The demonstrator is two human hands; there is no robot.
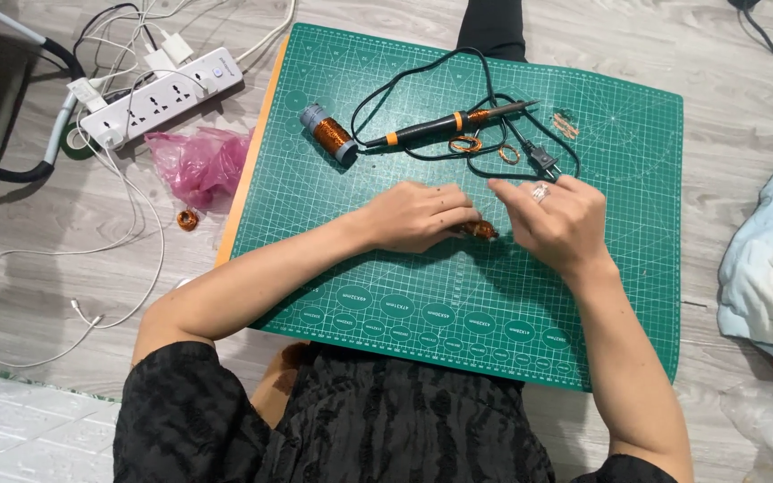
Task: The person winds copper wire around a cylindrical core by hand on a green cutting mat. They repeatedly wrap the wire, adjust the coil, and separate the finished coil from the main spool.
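Green cutting mat carries the work; above its centre lie a soldering iron and wire spool. Mid-mat, the left hand pinches a small copper coil, the right hand curls beside it, fingers half closed. Steady, tight turns would serve best.

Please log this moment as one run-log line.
left hand: holds copper coil | right hand: touches coil | surface: green cutting mat
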